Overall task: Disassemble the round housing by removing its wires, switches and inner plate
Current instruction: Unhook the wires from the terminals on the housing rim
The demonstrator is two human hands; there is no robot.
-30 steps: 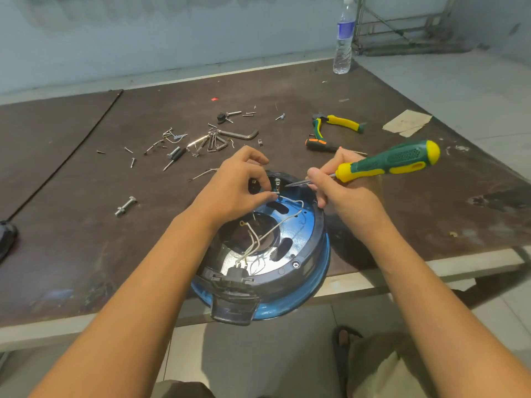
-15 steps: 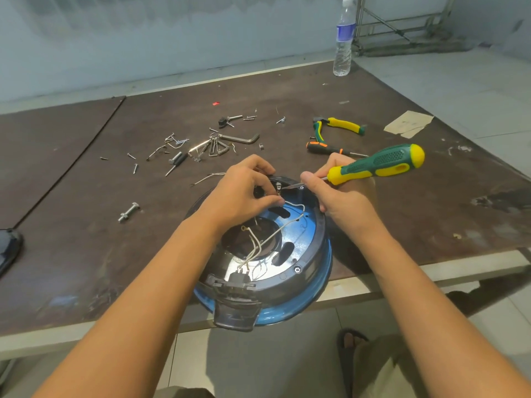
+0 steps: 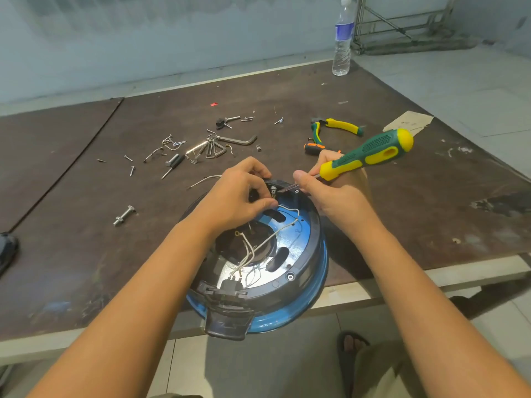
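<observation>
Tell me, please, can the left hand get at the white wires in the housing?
Likely yes: the left hand, pinching the switch on the housing, is right beside the uncovered white wires.

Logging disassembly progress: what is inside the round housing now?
Visible: white wires running from a black connector across the shiny inner plate toward the far rim, where the left hand pinches a small part beside the screwdriver tip. What the hand covers cannot be seen.

- Left hand (image 3: pixel 238 193) pinches a white wire's (image 3: pixel 277 232) end at the round housing's (image 3: pixel 306 254) far rim.
- Right hand (image 3: pixel 330 196) grips the screwdriver (image 3: pixel 370 155); its tip sits just right of that pinch.
- Pliers (image 3: pixel 334 127) lie beyond the right grip.
</observation>
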